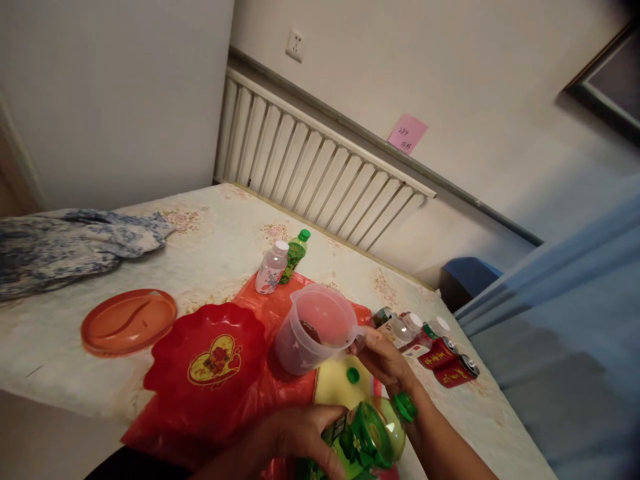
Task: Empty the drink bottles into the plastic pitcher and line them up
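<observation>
My right hand is closed on the handle of a clear plastic measuring jug, which stands open-topped and slightly tilted over red plastic. A dark patch shows inside the jug. Lower down, my left hand wraps round a green-labelled drink bottle, lying tilted near my right forearm; its lower part runs out of view. At the bottle's upper right is a green cap. Another small green cap rests on a yellow surface between my hands. Left of the jug sits a red scalloped tray with a gold heart.
An orange lid lies at the left, with a bunched patterned cloth behind it. Behind the jug stand a white-capped bottle and a green-capped bottle. Several bottles and red cans line the right. A radiator borders the table.
</observation>
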Motion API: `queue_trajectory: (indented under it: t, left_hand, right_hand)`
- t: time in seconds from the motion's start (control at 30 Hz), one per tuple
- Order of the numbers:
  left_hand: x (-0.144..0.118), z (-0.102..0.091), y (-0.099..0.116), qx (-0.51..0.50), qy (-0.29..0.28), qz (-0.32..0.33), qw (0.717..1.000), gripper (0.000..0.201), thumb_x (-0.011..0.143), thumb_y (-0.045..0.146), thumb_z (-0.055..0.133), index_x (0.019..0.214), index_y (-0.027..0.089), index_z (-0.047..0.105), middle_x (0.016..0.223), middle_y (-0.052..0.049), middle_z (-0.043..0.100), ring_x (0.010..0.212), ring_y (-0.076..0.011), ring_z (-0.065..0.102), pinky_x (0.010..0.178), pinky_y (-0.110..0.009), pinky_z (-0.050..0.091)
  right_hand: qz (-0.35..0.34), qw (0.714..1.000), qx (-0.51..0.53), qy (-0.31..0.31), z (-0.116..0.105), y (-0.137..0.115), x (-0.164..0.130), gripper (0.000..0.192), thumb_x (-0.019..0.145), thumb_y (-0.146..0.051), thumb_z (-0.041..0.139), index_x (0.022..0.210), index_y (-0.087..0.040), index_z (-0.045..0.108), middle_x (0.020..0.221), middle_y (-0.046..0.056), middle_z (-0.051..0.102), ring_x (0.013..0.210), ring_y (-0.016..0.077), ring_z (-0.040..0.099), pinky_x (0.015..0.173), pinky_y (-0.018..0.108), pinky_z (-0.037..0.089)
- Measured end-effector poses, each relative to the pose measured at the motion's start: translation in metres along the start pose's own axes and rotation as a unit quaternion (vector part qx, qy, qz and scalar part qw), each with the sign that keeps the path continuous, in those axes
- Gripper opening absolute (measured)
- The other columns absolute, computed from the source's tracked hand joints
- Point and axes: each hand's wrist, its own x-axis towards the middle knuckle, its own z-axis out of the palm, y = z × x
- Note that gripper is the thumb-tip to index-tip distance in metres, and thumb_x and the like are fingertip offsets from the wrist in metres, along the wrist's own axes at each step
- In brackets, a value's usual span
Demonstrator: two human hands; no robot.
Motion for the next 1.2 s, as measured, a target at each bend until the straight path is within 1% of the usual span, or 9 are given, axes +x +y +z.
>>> queue_trajectory:
  t: [0.1, 0.17, 0.3, 0.47, 0.63, 0.77, 0.9, 1.07, 1.2]
  left_hand:
    - [-0.010, 0.000, 0.003, -0.058, 0.021, -0.018, 0.998, 0.070, 0.048, 0.027, 0.091, 0.113, 0.024, 0.064, 0.099, 0.001, 0.068, 0.097, -0.0222, 0.062, 0.083, -0.030, 0.049]
    - [-0.015, 0.000, 0.003, -0.078, 0.027, 0.001, 0.997, 0.070, 0.048, 0.027, 0.091, 0.113, 0.023, 0.064, 0.099, 0.001, 0.068, 0.096, -0.0211, 0.062, 0.083, -0.029, 0.048]
    - [-0.017, -0.003, 0.001, -0.067, 0.037, -0.003, 0.997, 0.074, 0.044, 0.025, 0.092, 0.113, 0.022, 0.064, 0.099, 0.001, 0.067, 0.097, -0.0217, 0.061, 0.084, -0.030, 0.048]
    - [-0.017, -0.005, 0.000, -0.036, 0.030, -0.044, 0.998, 0.073, 0.044, 0.024, 0.093, 0.112, 0.024, 0.064, 0.101, 0.001, 0.067, 0.095, -0.0215, 0.062, 0.081, -0.030, 0.049]
    - [-0.015, -0.006, -0.005, -0.012, 0.023, -0.039, 0.999, 0.070, 0.049, 0.025, 0.092, 0.113, 0.024, 0.063, 0.103, 0.001, 0.067, 0.092, -0.0200, 0.063, 0.079, -0.029, 0.049]
    - [-0.011, -0.007, -0.004, -0.017, 0.018, -0.028, 0.999, 0.072, 0.047, 0.027, 0.092, 0.113, 0.022, 0.064, 0.105, -0.001, 0.068, 0.089, -0.0188, 0.063, 0.079, -0.030, 0.048]
    - [-0.007, -0.007, 0.005, -0.002, 0.016, -0.006, 1.000, 0.074, 0.044, 0.028, 0.093, 0.111, 0.021, 0.062, 0.104, -0.001, 0.068, 0.092, -0.0200, 0.062, 0.080, -0.030, 0.048]
    - [-0.003, -0.010, 0.023, 0.018, 0.030, 0.030, 0.999, 0.075, 0.044, 0.028, 0.090, 0.112, 0.021, 0.058, 0.104, -0.001, 0.068, 0.097, -0.0216, 0.061, 0.082, -0.032, 0.048]
    - [-0.001, -0.018, 0.034, 0.089, 0.072, 0.048, 0.992, 0.067, 0.049, 0.022, 0.081, 0.111, 0.020, 0.056, 0.102, 0.001, 0.066, 0.095, -0.0196, 0.059, 0.081, -0.030, 0.047]
  right_hand:
    - [0.008, 1.000, 0.009, -0.007, 0.008, -0.005, 0.007, 0.046, 0.068, -0.065, 0.068, 0.062, -0.020, 0.062, 0.060, 0.001, 0.049, 0.064, 0.0184, 0.047, 0.075, 0.035, 0.044]
    - [0.001, 1.000, 0.025, -0.016, 0.014, -0.008, 0.014, 0.043, 0.069, -0.062, 0.068, 0.061, -0.020, 0.061, 0.055, -0.001, 0.044, 0.058, 0.0166, 0.043, 0.071, 0.035, 0.043]
    - [-0.039, 0.997, 0.070, -0.012, 0.028, -0.009, 0.032, 0.037, 0.075, -0.052, 0.067, 0.059, -0.020, 0.057, 0.050, -0.005, 0.037, 0.051, 0.0133, 0.036, 0.059, 0.031, 0.039]
    - [-0.075, 0.992, 0.094, 0.042, 0.037, -0.018, 0.044, 0.038, 0.079, -0.045, 0.064, 0.053, -0.021, 0.049, 0.048, -0.007, 0.030, 0.046, 0.0107, 0.031, 0.053, 0.028, 0.036]
    - [-0.115, 0.985, 0.071, 0.109, 0.036, -0.051, 0.040, 0.041, 0.079, -0.049, 0.061, 0.052, -0.022, 0.046, 0.045, -0.009, 0.025, 0.042, 0.0095, 0.028, 0.049, 0.027, 0.036]
    - [-0.168, 0.972, 0.065, 0.150, 0.030, -0.086, 0.026, 0.036, 0.080, -0.045, 0.061, 0.054, -0.022, 0.049, 0.046, -0.008, 0.028, 0.041, 0.0088, 0.027, 0.047, 0.026, 0.037]
    - [-0.191, 0.963, 0.068, 0.177, 0.015, -0.124, 0.004, 0.035, 0.079, -0.038, 0.064, 0.053, -0.021, 0.047, 0.048, -0.007, 0.030, 0.042, 0.0079, 0.027, 0.046, 0.024, 0.036]
    - [-0.189, 0.954, 0.030, 0.232, -0.016, -0.161, -0.036, 0.039, 0.073, -0.035, 0.070, 0.051, -0.020, 0.042, 0.049, -0.007, 0.027, 0.043, 0.0076, 0.024, 0.042, 0.023, 0.030]
    - [-0.152, 0.950, -0.025, 0.273, -0.041, -0.173, -0.076, 0.039, 0.077, -0.037, 0.066, 0.051, -0.020, 0.042, 0.051, -0.006, 0.028, 0.047, 0.0095, 0.026, 0.044, 0.026, 0.031]
